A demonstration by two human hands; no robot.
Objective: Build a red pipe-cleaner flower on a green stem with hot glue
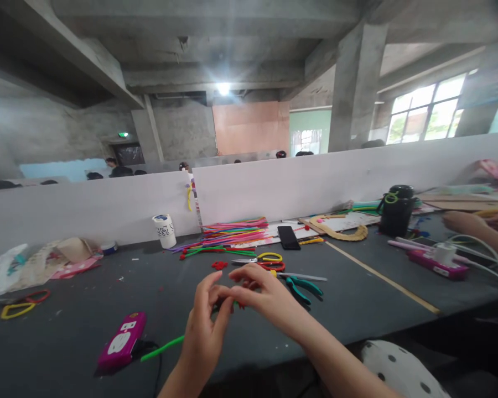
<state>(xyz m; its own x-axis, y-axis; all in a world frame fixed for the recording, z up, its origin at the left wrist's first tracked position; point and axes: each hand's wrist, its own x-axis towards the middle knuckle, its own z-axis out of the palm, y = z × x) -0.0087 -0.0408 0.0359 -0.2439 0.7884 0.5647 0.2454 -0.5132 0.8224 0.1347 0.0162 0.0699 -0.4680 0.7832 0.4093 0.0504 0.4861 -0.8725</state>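
Note:
My left hand (202, 326) pinches a green pipe cleaner (162, 349) between thumb and fingers. The stem's long end sticks out to the left below the hand, and a short bit shows at the fingertips. Close against it, my right hand (268, 296) is closed with thumb and fingers together at the same spot. A bit of red (241, 305) peeks out under the right thumb; most of it is hidden by the fingers. Just beyond lie small red pieces (219, 266), scissors (269, 258) with yellow and red handles, and teal-handled pliers (302, 289).
Colourful pipe cleaners (232, 232) are heaped by the white partition (274, 190). Also on the table are a phone (289, 237), a white roll (164, 231), a black bottle (397, 210), and magenta power strips (122, 340). At right, another person's arm (468, 232) reaches in.

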